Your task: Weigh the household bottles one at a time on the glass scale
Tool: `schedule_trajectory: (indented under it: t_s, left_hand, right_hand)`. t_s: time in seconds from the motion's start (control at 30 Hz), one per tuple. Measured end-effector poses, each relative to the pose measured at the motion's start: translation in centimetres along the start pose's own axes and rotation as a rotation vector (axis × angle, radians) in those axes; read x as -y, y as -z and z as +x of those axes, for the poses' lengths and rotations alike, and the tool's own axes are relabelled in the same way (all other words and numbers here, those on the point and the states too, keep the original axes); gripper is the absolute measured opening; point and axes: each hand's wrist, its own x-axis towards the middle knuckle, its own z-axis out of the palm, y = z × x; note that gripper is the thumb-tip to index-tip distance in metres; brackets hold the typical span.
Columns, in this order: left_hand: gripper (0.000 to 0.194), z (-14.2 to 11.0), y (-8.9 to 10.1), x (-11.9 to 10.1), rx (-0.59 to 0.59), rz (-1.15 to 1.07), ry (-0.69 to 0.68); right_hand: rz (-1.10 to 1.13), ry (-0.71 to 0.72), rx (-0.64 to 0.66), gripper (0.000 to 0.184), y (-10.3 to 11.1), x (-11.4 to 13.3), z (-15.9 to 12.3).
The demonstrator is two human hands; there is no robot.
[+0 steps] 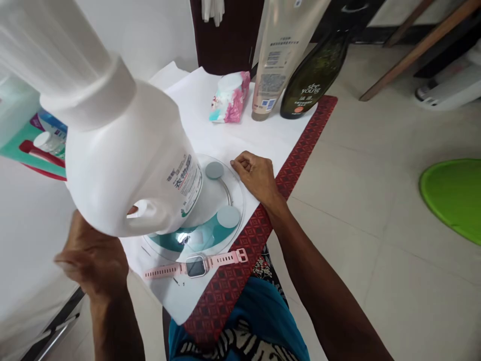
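Observation:
A large white laundry-liquid bottle (131,150) with a ribbed cap and a handle hole rises over a round glass weighing scale (199,238), and it appears to stand on it. My left hand (93,255) is at the bottle's lower left, partly behind it; its fingers are mostly hidden, so I cannot tell whether it grips. On the other side, my right hand (257,175) rests on the white paper with curled fingers, at the scale's right rim, and nothing shows in it. A pink-strapped smartwatch (196,265) lies along the scale's near edge.
Behind the scale are a pink-and-white packet (230,98), a beige tube (272,75) and a dark green bottle (308,85). A red patterned border (300,150) edges the table. Containers (47,143) stand at left. A green oval object (454,195) is at far right.

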Motion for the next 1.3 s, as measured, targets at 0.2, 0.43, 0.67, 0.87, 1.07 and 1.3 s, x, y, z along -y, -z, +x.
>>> schedule_trajectory:
  t_s: [0.2, 0.43, 0.67, 0.87, 1.07, 1.3]
  left_hand:
    - [0.084, -0.6, -3.6, -4.0, -0.010, -0.243, 0.039]
    - [0.063, 5.8, -7.6, -5.2, -0.213, -0.287, -0.117]
    - [0.047, 15.3, -17.9, -5.3, -0.218, -0.399, -0.054]
    - [0.060, 20.1, -26.8, -2.9, -0.195, -0.410, 0.105]
    - [0.059, 22.0, -31.3, 0.7, -0.141, -0.392, 0.135]
    - [0.068, 22.7, -30.1, 3.5, 0.030, -0.137, -0.057]
  right_hand:
    - [-0.055, 0.013, 0.034, 0.017, 0.0, 0.5, 0.0]
    - [-0.155, 0.033, 0.096, 0.023, 0.2, 1.1, 0.0]
    - [-0.211, 0.039, 0.125, 0.020, 0.5, 1.5, -0.2]
    - [-0.230, 0.068, 0.115, 0.020, 0.1, 0.9, -0.3]
    - [-0.216, 0.065, 0.097, 0.022, -0.3, 0.2, -0.2]
    - [-0.133, 0.133, 0.053, 0.023, -0.4, -0.9, -0.4]
